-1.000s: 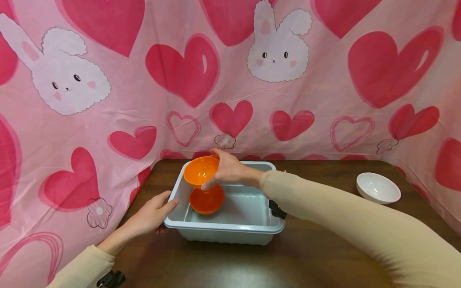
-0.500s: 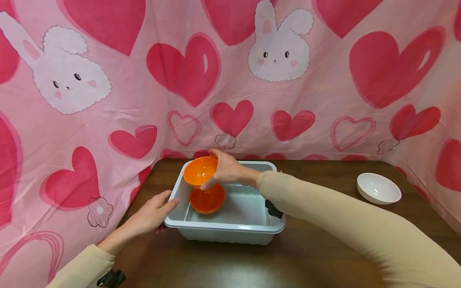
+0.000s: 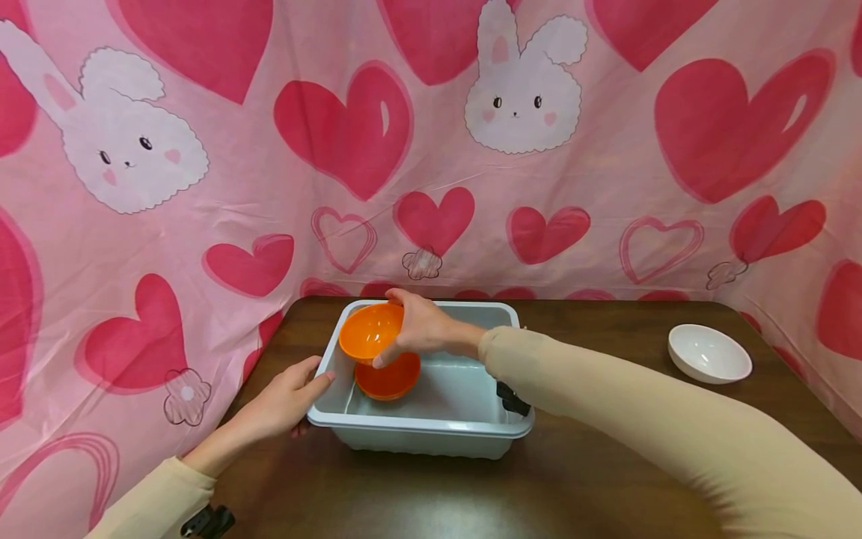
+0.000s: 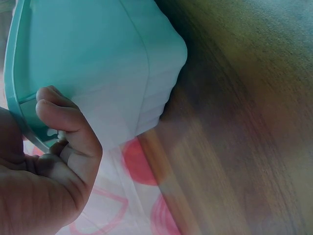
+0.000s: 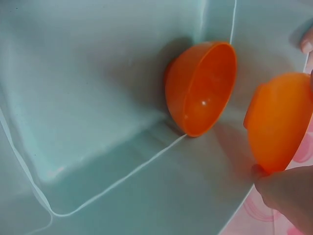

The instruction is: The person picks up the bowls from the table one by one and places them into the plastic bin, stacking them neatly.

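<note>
My right hand (image 3: 420,327) grips an orange bowl (image 3: 367,335) by its rim, thumb on the near side and fingers at the far side. It hangs in the left part of a pale grey plastic basin (image 3: 431,427). Below it, a second orange bowl (image 3: 390,382) sits on the basin floor; the right wrist view shows a gap between the held bowl (image 5: 279,120) and the lower bowl (image 5: 205,90). My left hand (image 3: 289,397) holds the basin's left rim, thumb on top, and in the left wrist view its fingers (image 4: 73,125) curl under the rim.
A white bowl (image 3: 708,354) stands at the right of the dark wooden table (image 3: 606,449). Behind and along the sides hangs a pink curtain (image 3: 592,172) printed with hearts and rabbits.
My right hand has lowered the orange bowl slightly and shifted it a little left, over the second bowl. The left hand keeps its hold on the basin rim.
</note>
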Motion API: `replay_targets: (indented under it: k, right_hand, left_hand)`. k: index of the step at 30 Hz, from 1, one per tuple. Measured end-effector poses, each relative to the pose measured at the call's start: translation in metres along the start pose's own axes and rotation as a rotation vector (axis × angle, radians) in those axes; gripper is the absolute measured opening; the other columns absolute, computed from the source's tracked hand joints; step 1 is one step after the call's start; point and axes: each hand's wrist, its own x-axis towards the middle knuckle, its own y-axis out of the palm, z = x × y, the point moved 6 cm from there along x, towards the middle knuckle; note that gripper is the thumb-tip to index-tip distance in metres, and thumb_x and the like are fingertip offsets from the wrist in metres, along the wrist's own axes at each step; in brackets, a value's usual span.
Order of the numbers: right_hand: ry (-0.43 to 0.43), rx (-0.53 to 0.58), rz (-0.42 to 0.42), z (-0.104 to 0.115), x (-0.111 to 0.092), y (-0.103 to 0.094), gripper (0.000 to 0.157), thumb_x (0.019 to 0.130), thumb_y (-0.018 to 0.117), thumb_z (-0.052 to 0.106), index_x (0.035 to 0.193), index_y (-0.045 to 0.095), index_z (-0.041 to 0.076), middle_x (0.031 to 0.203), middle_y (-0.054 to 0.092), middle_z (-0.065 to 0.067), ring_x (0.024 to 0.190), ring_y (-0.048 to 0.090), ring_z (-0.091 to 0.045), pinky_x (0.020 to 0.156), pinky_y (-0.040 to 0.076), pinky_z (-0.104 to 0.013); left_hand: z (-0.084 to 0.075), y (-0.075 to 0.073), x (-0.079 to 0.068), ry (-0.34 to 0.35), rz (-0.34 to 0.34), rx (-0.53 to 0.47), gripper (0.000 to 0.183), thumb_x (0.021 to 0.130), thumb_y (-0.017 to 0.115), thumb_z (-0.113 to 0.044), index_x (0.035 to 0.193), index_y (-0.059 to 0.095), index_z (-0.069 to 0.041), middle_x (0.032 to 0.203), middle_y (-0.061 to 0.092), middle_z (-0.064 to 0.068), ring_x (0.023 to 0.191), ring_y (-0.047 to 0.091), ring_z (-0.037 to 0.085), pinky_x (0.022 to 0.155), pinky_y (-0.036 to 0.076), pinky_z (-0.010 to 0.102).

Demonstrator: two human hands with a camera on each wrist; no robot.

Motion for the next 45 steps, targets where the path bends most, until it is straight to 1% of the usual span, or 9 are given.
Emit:
replay_targets:
  k: [7, 13, 17, 21, 26, 33, 37, 45]
  right_hand:
    - [0.006, -0.033, 0.030, -0.001, 0.001, 0.003, 0.113, 0.067, 0.098, 0.030, 0.160, 0.037, 0.008, 0.152, 0.051, -0.010, 0.129, 0.052, -0.027, 0.113, 0.045, -0.047]
    - [0.003, -0.029, 0.040, 0.000, 0.001, 0.005, 0.111, 0.071, 0.096, 0.028, 0.160, 0.033, 0.007, 0.148, 0.051, -0.010, 0.128, 0.053, -0.026, 0.111, 0.047, -0.047]
    - [-0.001, -0.032, 0.052, 0.001, 0.001, 0.008, 0.111, 0.072, 0.095, 0.026, 0.161, 0.031, 0.005, 0.150, 0.049, -0.012, 0.130, 0.051, -0.027, 0.109, 0.049, -0.047]
    - [0.005, -0.021, 0.057, 0.000, 0.001, 0.011, 0.113, 0.071, 0.095, 0.022, 0.161, 0.030, 0.003, 0.152, 0.048, -0.013, 0.132, 0.050, -0.028, 0.111, 0.047, -0.046]
    - [0.023, -0.021, 0.070, -0.002, 0.002, 0.014, 0.113, 0.070, 0.097, 0.021, 0.161, 0.031, 0.004, 0.150, 0.049, -0.012, 0.131, 0.050, -0.028, 0.112, 0.046, -0.044]
    - [-0.005, -0.060, 0.094, -0.003, 0.003, 0.018, 0.109, 0.070, 0.098, 0.019, 0.158, 0.035, 0.001, 0.145, 0.052, -0.012, 0.128, 0.050, -0.028, 0.114, 0.043, -0.044]
    - [0.001, -0.066, 0.096, -0.006, 0.002, 0.020, 0.108, 0.071, 0.097, 0.019, 0.159, 0.036, 0.002, 0.146, 0.051, -0.012, 0.129, 0.050, -0.028, 0.115, 0.043, -0.045]
    - [0.031, -0.038, 0.118, -0.012, 0.007, 0.020, 0.105, 0.073, 0.097, 0.019, 0.158, 0.037, 0.004, 0.145, 0.052, -0.011, 0.127, 0.051, -0.027, 0.112, 0.046, -0.044]
  left_hand:
    - [0.000, -0.001, 0.000, -0.003, -0.003, 0.004, 0.035, 0.109, 0.057, -0.022, 0.133, 0.052, 0.003, 0.066, 0.060, 0.009, 0.044, 0.056, 0.026, 0.042, 0.053, 0.035]
    - [0.000, -0.001, 0.000, -0.006, 0.004, 0.004, 0.037, 0.109, 0.057, -0.023, 0.135, 0.051, 0.003, 0.067, 0.061, 0.009, 0.044, 0.056, 0.026, 0.043, 0.053, 0.035]
    - [-0.001, -0.002, 0.000, -0.005, 0.007, 0.001, 0.037, 0.109, 0.057, -0.024, 0.135, 0.051, 0.003, 0.068, 0.061, 0.010, 0.045, 0.056, 0.027, 0.044, 0.053, 0.035]
    - [-0.001, -0.001, 0.000, -0.008, 0.006, 0.001, 0.035, 0.109, 0.057, -0.024, 0.133, 0.052, 0.002, 0.068, 0.061, 0.009, 0.045, 0.056, 0.026, 0.044, 0.053, 0.035]
    - [-0.001, 0.000, 0.000, -0.007, 0.003, 0.005, 0.033, 0.109, 0.057, -0.024, 0.131, 0.053, 0.001, 0.067, 0.061, 0.009, 0.044, 0.055, 0.026, 0.043, 0.053, 0.035]
    - [0.000, 0.000, 0.000, -0.003, 0.004, 0.004, 0.036, 0.110, 0.057, -0.024, 0.135, 0.052, 0.002, 0.065, 0.061, 0.009, 0.043, 0.056, 0.026, 0.043, 0.053, 0.035]
    - [-0.001, 0.000, 0.000, 0.003, 0.004, 0.004, 0.036, 0.110, 0.057, -0.024, 0.135, 0.052, 0.002, 0.065, 0.061, 0.009, 0.043, 0.056, 0.026, 0.043, 0.053, 0.035]
    - [-0.003, 0.000, -0.001, 0.009, 0.000, 0.011, 0.035, 0.109, 0.057, -0.024, 0.134, 0.053, 0.001, 0.064, 0.061, 0.008, 0.043, 0.056, 0.026, 0.042, 0.053, 0.035]
